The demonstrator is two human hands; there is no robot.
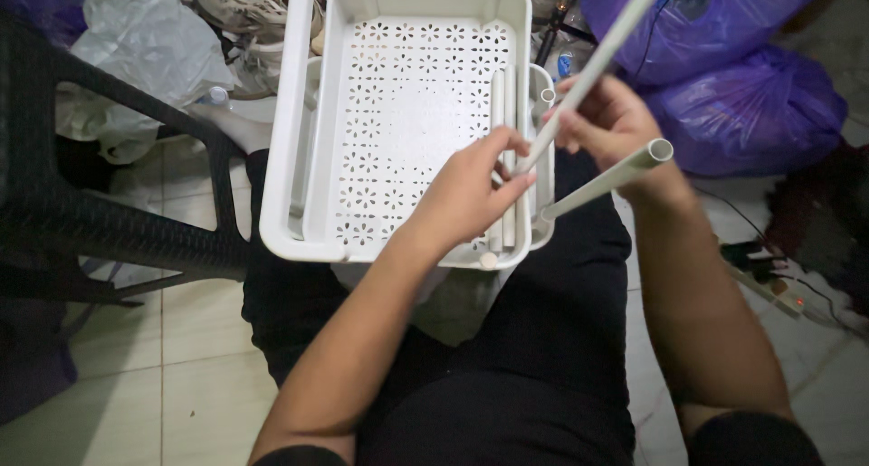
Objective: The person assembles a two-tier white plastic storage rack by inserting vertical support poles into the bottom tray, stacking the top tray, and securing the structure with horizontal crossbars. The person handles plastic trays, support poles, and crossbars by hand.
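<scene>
Left hand (471, 194) fingers pinching white tube (597, 59), right hand (606, 122) gripping higher

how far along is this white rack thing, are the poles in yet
Done: one white tube stands in a socket at the right edge of the perforated white tray on the lap. In hand: the right hand grips a second tube, and the left hand pinches its lower end near the tray's right side. Left: more tubes lie loose inside the tray, and the near corner socket looks empty.

one white perforated tray (308, 113); four white tubes (602, 48); two purple bags (751, 113); one dark chair (118, 213)
</scene>
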